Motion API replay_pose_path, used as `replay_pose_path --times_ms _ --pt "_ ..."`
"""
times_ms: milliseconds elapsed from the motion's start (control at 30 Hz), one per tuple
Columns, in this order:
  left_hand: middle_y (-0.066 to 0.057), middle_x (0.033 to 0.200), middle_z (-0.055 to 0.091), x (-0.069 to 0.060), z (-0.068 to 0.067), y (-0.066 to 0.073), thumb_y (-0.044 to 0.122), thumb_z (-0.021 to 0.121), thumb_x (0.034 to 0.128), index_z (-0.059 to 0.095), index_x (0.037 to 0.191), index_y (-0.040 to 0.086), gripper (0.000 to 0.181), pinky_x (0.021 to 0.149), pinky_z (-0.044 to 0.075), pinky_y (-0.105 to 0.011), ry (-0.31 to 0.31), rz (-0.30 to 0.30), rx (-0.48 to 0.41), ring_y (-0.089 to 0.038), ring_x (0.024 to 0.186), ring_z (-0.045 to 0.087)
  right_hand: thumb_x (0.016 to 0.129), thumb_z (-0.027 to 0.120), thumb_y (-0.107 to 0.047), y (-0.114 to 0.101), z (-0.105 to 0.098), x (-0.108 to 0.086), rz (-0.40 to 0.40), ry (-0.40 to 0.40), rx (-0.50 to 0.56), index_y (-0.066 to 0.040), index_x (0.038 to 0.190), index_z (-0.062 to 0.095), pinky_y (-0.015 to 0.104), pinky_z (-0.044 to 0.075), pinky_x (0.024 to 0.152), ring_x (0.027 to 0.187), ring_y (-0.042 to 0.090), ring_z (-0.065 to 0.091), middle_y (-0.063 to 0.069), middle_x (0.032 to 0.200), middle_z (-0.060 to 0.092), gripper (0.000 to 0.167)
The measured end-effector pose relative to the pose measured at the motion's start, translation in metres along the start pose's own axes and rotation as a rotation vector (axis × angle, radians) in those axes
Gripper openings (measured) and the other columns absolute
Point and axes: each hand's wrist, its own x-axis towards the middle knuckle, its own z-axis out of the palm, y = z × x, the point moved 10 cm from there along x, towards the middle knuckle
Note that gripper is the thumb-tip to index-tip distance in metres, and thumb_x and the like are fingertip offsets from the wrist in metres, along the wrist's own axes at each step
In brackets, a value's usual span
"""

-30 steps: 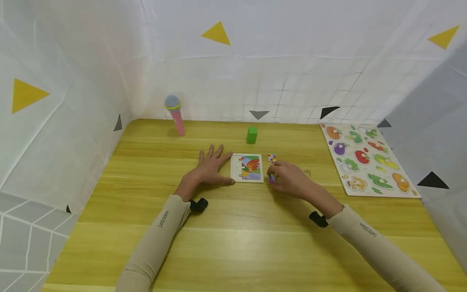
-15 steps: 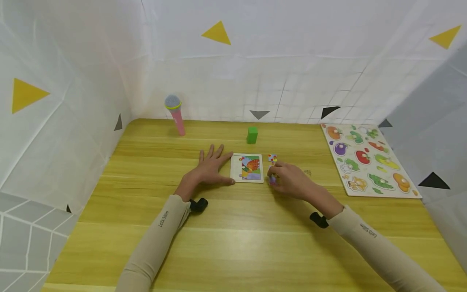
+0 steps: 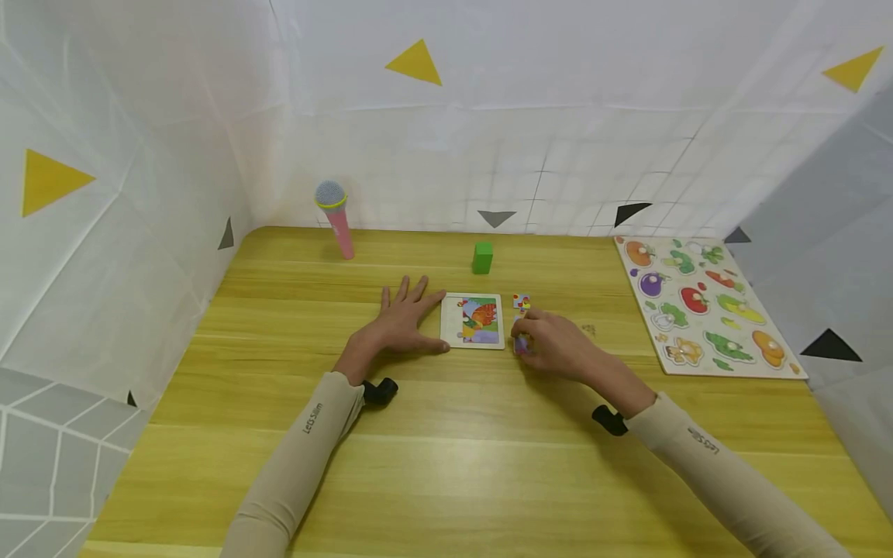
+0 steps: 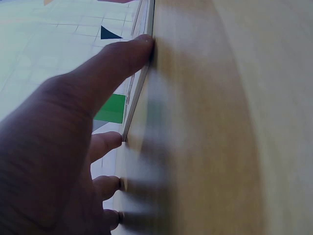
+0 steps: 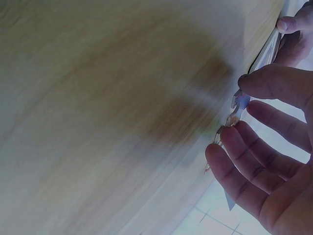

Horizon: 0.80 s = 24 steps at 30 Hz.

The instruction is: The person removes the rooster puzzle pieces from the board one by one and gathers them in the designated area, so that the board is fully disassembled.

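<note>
In the head view, a small puzzle board (image 3: 481, 324) with a partly filled picture of a reddish-brown bird lies flat mid-table. My left hand (image 3: 398, 322) is spread at its left side. The left wrist view shows the thumb (image 4: 139, 49) and index fingertip (image 4: 115, 139) touching the board's edge. Just right of the board, my right hand (image 3: 554, 343) holds small jigsaw pieces (image 3: 521, 345) between thumb and fingertips, low at the table. Purple and orange parts of these pieces (image 5: 240, 102) show in the right wrist view. Another jigsaw piece (image 3: 521, 301) lies just beyond the fingers.
Behind the board stands a green block (image 3: 482, 258). A pink toy microphone (image 3: 338, 221) is at the back left. A vegetable peg puzzle (image 3: 708, 310) lies on the right side of the wooden table (image 3: 432, 465). White sheeting (image 3: 558, 116) closes off the back and sides.
The right fingers have shifted very slightly over the jigsaw pieces, and a bit more of the pieces shows. My left hand and the board have stayed put.
</note>
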Motion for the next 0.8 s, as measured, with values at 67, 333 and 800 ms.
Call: replay_pose_path --times_ms 67,333,800 --pt "-0.013 0.167 -0.004 0.0 0.0 0.0 0.071 0.069 0.0793 0.021 0.162 0.027 0.105 0.112 -0.013 -0.065 -0.001 0.001 -0.002 -0.04 0.149 -0.015 0.079 0.081 -0.01 0.0 0.0 0.0 -0.001 -0.001 0.001 -0.005 0.1 0.073 0.04 0.052 0.069 0.077 0.02 0.059 0.009 0.098 0.063 0.023" --pt "-0.012 0.167 -0.004 0.0 -0.001 0.001 0.071 0.068 0.0795 0.021 0.162 0.027 0.105 0.112 -0.013 -0.065 -0.006 -0.004 -0.007 -0.039 0.149 -0.015 0.079 0.082 -0.012 -0.001 0.0 0.0 -0.007 0.003 -0.004 -0.005 0.101 0.073 0.042 0.053 0.07 0.081 0.023 0.061 0.011 0.1 0.064 0.025" --pt "-0.012 0.167 -0.004 0.0 0.0 0.0 0.07 0.07 0.0793 0.022 0.161 0.027 0.104 0.112 -0.013 -0.065 0.003 -0.007 -0.01 -0.039 0.149 -0.015 0.083 0.076 -0.011 -0.007 -0.005 0.015 0.003 -0.001 -0.01 -0.004 0.105 0.073 0.038 0.05 0.066 0.074 0.019 0.056 0.011 0.102 0.066 0.024"
